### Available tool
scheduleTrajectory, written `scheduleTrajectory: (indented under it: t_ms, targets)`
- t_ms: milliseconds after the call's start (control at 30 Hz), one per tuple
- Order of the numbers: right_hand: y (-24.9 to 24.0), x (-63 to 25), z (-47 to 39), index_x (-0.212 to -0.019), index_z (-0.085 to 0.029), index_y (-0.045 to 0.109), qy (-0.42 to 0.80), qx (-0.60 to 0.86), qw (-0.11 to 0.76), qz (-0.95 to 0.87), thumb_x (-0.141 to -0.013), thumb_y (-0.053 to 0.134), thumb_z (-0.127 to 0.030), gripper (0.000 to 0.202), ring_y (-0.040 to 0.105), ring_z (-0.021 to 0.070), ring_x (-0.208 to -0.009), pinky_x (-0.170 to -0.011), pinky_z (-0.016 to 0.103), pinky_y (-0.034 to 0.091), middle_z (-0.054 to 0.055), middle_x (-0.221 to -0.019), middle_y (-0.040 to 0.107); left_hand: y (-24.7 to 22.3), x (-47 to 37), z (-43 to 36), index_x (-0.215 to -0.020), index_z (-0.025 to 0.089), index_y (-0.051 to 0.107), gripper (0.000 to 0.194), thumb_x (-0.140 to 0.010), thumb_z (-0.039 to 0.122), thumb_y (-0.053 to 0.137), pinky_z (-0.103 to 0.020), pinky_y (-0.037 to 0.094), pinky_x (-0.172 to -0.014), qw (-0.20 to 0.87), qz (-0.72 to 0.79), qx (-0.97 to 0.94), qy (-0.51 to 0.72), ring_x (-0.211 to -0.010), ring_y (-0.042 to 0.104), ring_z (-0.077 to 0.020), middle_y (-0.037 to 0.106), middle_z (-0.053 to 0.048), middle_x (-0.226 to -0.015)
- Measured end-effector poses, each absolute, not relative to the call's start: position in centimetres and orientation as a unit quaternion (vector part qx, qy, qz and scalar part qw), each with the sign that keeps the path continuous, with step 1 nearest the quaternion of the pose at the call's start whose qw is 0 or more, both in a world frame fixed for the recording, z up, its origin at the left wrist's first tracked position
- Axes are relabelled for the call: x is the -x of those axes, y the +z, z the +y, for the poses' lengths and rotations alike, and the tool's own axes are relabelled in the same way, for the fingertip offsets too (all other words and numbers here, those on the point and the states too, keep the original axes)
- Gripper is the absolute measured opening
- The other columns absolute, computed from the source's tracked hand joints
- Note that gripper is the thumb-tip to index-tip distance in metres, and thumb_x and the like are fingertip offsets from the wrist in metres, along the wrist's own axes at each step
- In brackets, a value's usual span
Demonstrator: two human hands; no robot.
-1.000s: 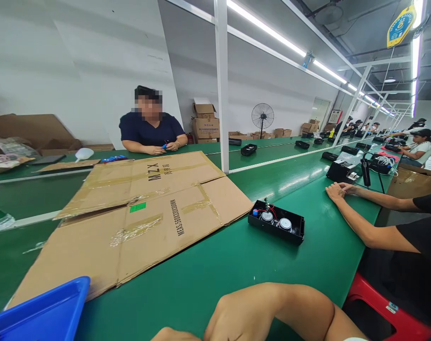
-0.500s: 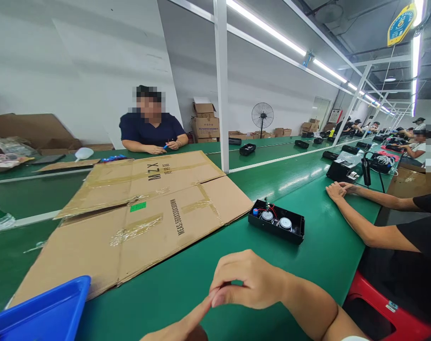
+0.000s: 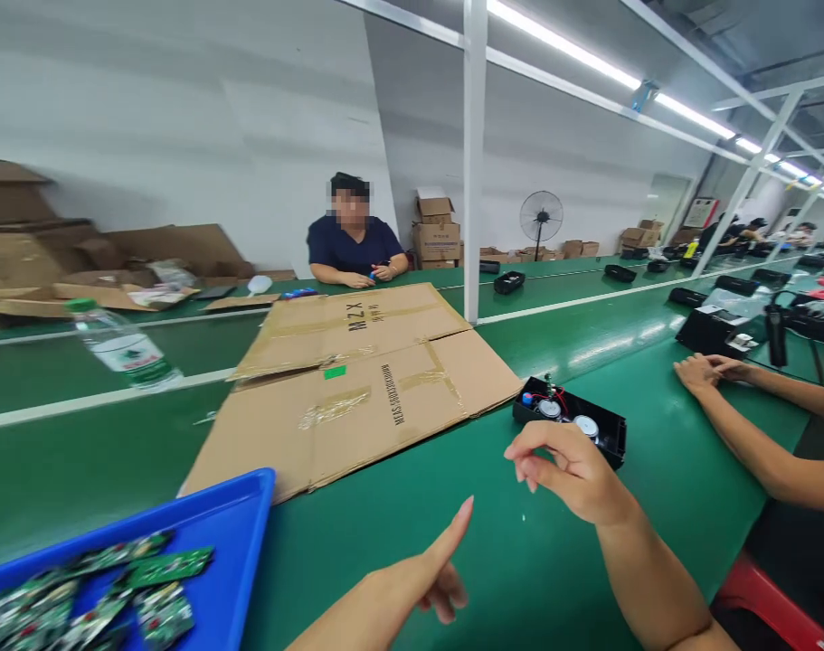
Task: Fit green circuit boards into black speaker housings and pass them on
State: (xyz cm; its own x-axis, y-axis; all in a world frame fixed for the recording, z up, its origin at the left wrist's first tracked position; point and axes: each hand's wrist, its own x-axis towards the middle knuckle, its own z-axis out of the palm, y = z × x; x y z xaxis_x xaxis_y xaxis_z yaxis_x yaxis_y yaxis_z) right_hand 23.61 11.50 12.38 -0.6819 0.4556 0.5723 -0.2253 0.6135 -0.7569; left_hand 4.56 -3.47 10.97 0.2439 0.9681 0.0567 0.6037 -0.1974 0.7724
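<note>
My left hand (image 3: 421, 579) is over the green bench at the bottom middle. Its index finger points up and away, the others are loosely bent, and it holds nothing. My right hand (image 3: 574, 470) hovers just in front of a black speaker housing (image 3: 608, 425), fingers loosely bent and apart, nothing in them. Part of the housing is hidden behind this hand. Two round silver-white drivers, a small upright circuit board (image 3: 549, 384) and red and blue wiring show inside it. Beyond my left hand lies a flattened cardboard sheet (image 3: 357, 398).
A blue tray (image 3: 252, 533) with several green circuit boards (image 3: 171, 565) stands at lower left. A water bottle (image 3: 127, 348) is tilted behind it. A person (image 3: 354, 240) sits across the bench. A co-worker's hands (image 3: 706, 371) rest at right, near a black box (image 3: 714, 333). A white post (image 3: 475, 163) rises mid-view.
My hands were touching at the fingertips and have come apart; the right one is nearer the speaker housing. The view has swung left, bringing the circuit boards and bottle more into sight.
</note>
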Motion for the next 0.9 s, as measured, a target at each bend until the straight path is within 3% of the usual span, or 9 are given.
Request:
scheduleTrajectory:
  t_ms: [133,233,500,900]
  targets:
    - [13.2,-23.8,11.3,-0.094,-0.018,0.062,0.392,0.020,0.336,-0.856,-0.089,0.050,-0.027,0.016,0.055,0.0161,-0.088,-0.079,0.030,0.046,0.007,-0.092,0.063,12.1,-4.2,-3.7,-0.140,0.034,0.005,0.089,-0.073,0.030,0.063,-0.027,0.051,-0.073,0.341,0.530,-0.726,0.275,-0.075,0.061,-0.0130,0.067,0.000,-0.094]
    - [13.6,-23.8,11.1,-0.099,-0.020,0.061,0.398,-0.037,0.284,-0.872,-0.088,0.051,-0.033,0.020,0.051,0.0193,-0.102,-0.089,0.036,0.042,0.008,-0.105,0.062,11.6,-3.8,-3.9,-0.140,0.033,0.003,0.097,-0.070,0.024,0.068,-0.028,0.050,-0.076,0.341,0.540,-0.723,0.264,-0.077,0.059,-0.0139,0.065,-0.001,-0.095]
    - [13.5,-23.6,11.1,-0.103,-0.020,0.059,0.400,-0.070,0.265,-0.875,-0.086,0.053,-0.036,0.024,0.048,0.0195,-0.108,-0.093,0.037,0.039,0.007,-0.110,0.061,11.2,-3.4,-4.6,-0.137,0.047,0.005,0.098,-0.070,0.019,0.070,-0.028,0.048,-0.082,0.353,0.539,-0.715,0.270,-0.086,0.057,-0.0141,0.062,0.004,-0.101]
    - [13.5,-24.0,11.5,-0.103,-0.021,0.059,0.394,-0.057,0.260,-0.880,-0.086,0.054,-0.033,0.021,0.046,0.0205,-0.110,-0.091,0.038,0.040,0.008,-0.110,0.061,11.7,-3.5,-4.7,-0.139,0.040,0.008,0.093,-0.071,0.020,0.069,-0.029,0.049,-0.083,0.347,0.542,-0.720,0.259,-0.087,0.058,-0.0153,0.062,0.000,-0.103]
